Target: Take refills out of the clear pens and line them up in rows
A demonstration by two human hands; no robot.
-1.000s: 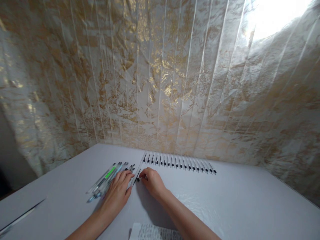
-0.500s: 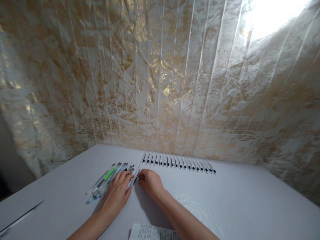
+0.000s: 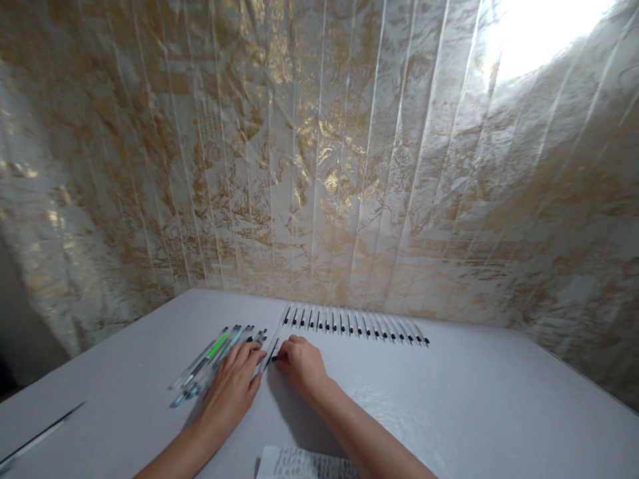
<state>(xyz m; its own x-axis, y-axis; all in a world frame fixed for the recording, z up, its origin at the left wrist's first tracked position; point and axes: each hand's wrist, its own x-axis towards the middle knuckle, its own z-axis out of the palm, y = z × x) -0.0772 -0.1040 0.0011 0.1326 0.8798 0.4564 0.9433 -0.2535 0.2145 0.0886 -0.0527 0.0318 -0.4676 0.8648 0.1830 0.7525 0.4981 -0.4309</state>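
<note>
My left hand (image 3: 233, 379) lies low on the table, fingers stretched out, their tips at the edge of a clear pen (image 3: 269, 355) with a dark refill line. Close on the other side of that pen, my right hand (image 3: 303, 362) is closed in a pinch on a small black pen cap (image 3: 274, 358). The fingers partly hide the cap. Left of and partly under my left hand is a bunch of loose pens (image 3: 200, 362), one with a bright green strip (image 3: 217, 346).
Along the back runs a row of clear pens with black parts (image 3: 351, 326), side by side. A sheet of writing (image 3: 299, 464) lies at the front edge of view. A long thin dark item (image 3: 42, 434) is at far left. Behind the table (image 3: 479, 392) hangs a shiny gold-patterned curtain (image 3: 319, 166).
The black cap in my right hand now shows at the fingertips, pointing left toward the clear pen. My left hand has stayed in place. The view has shifted very slightly.
</note>
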